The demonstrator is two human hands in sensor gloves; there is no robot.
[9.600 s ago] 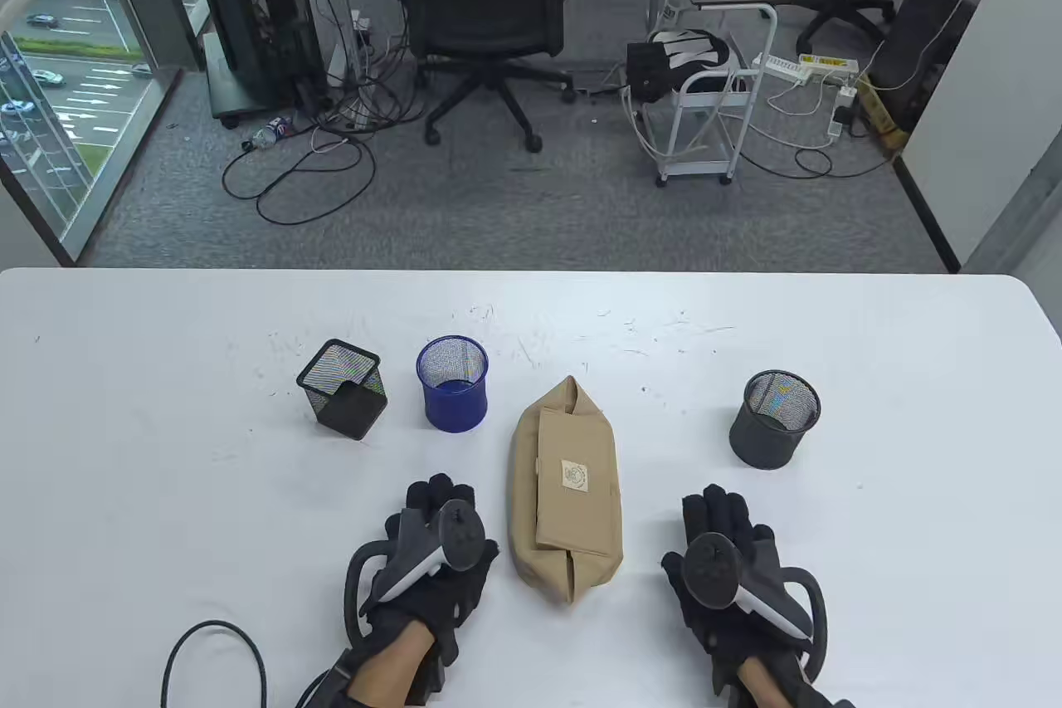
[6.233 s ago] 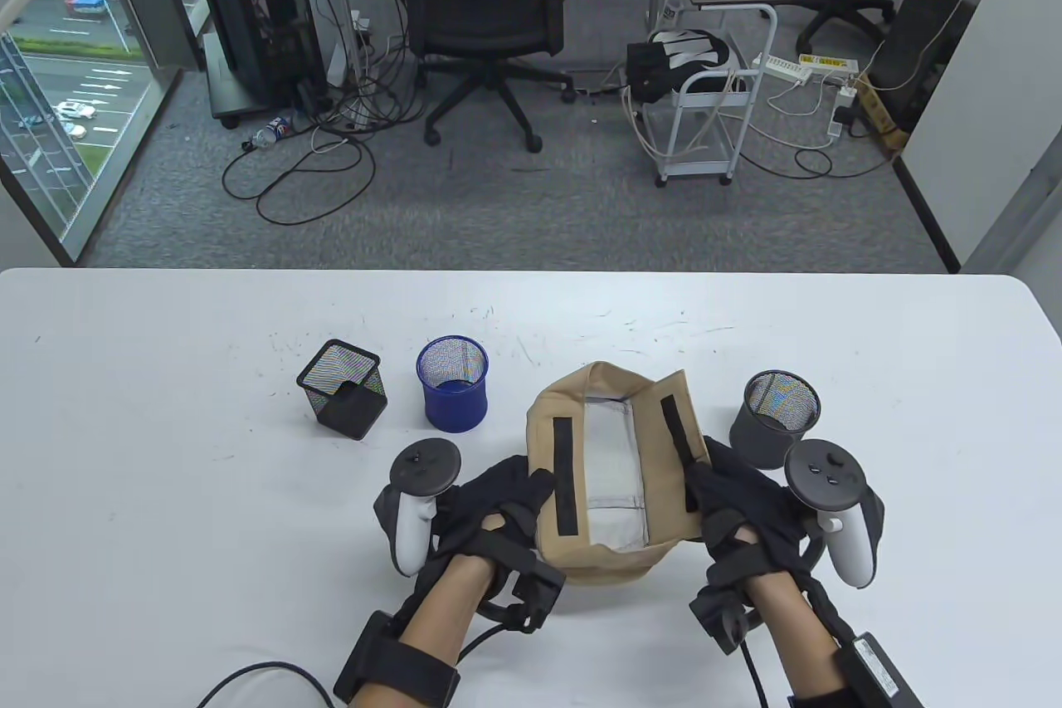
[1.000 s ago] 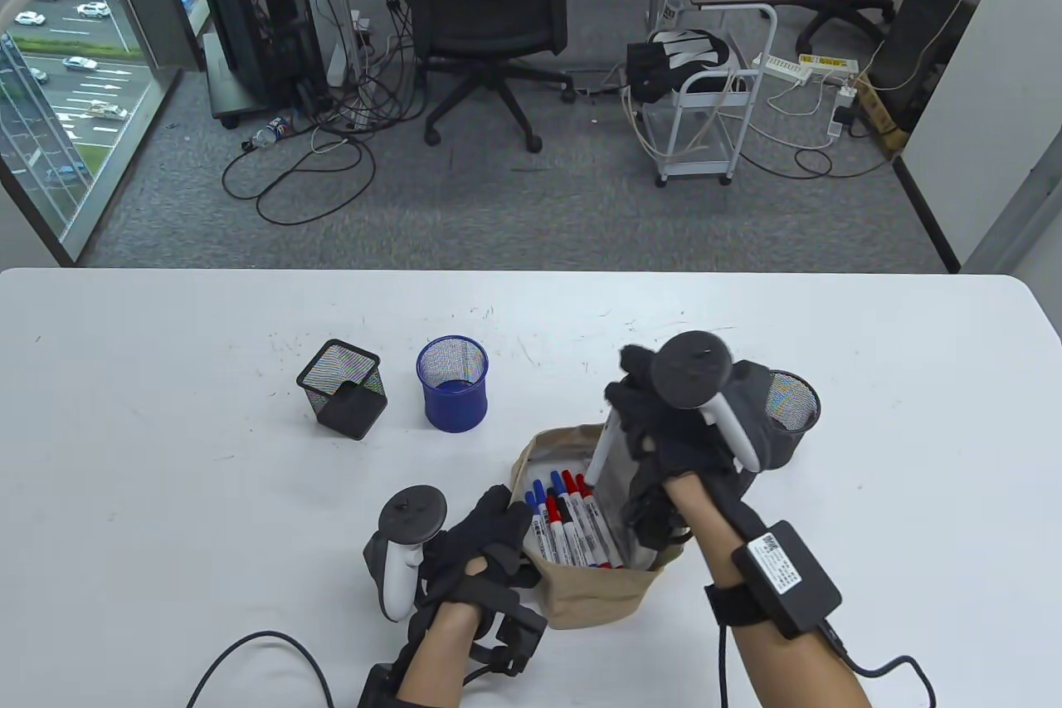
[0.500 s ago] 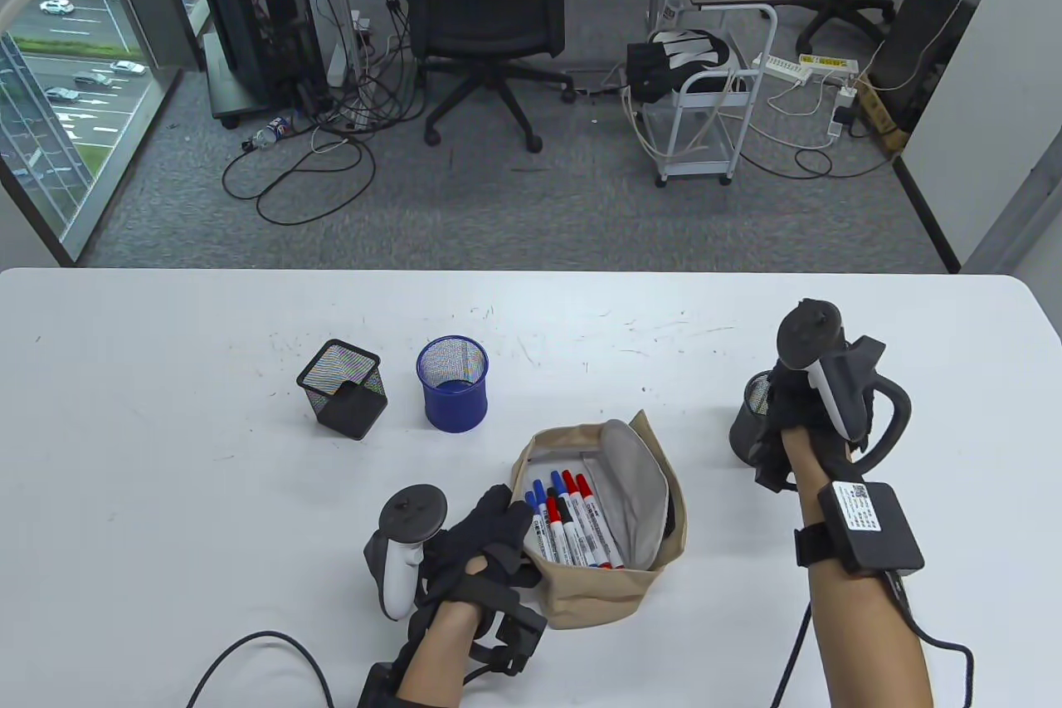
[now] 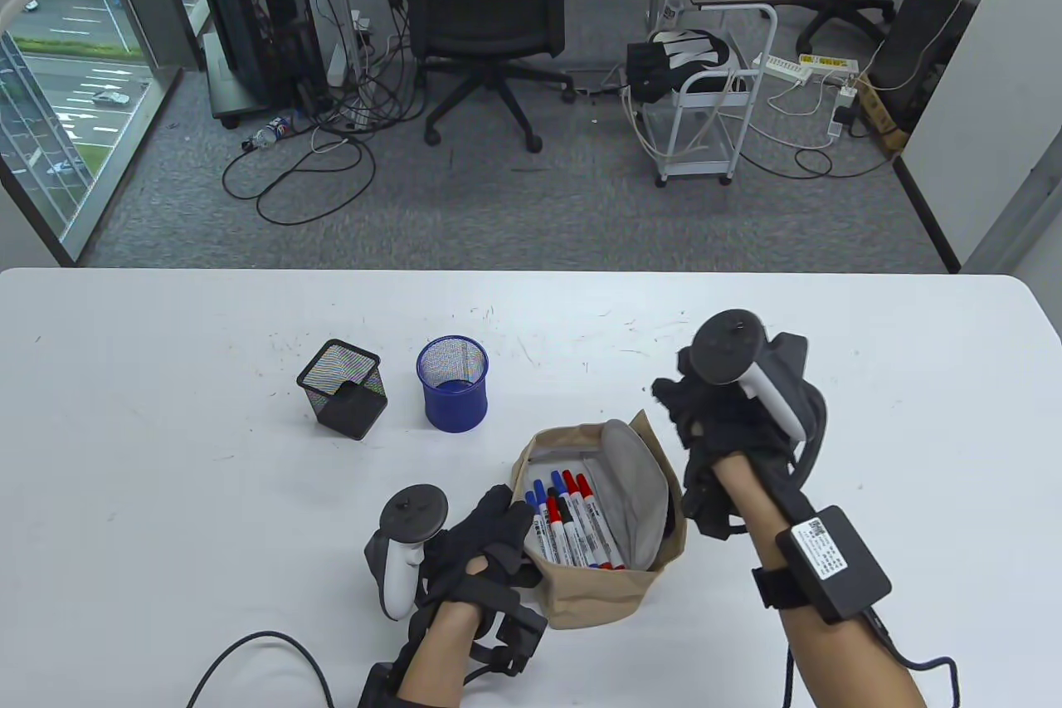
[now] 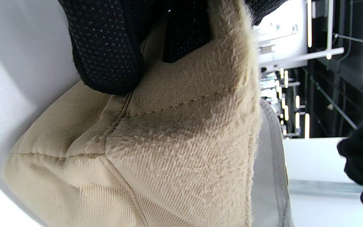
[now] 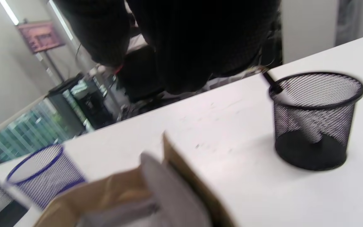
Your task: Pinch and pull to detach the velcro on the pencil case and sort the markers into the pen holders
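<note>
On the tabletop (image 5: 166, 409), near its front edge, the case (image 5: 601, 525) lies open, its velcro already parted and its grey lining flap folded back. Inside lie the markers (image 5: 572, 521), side by side, with blue, red and black caps. The left hand (image 5: 477, 542) pinches the case's near-left rim, thumb inside and fingers outside in the left wrist view, steadying it. The right hand (image 5: 713, 409) hovers above the case's far-right corner; its fingers seem to hold nothing, though whether they are curled or loose cannot be told. Behind it stands the round black holder (image 7: 315, 121), with one black-capped marker leaning inside. The blue holder (image 5: 452, 384) and the square black holder (image 5: 343, 388) stand well apart to the left.

Judged from this, the sorting step is under way, with one marker placed. The next move calls for the right hand to reach down into the case, pinch a single marker without dragging its neighbours, and carry it to the holder that suits its colour.
</note>
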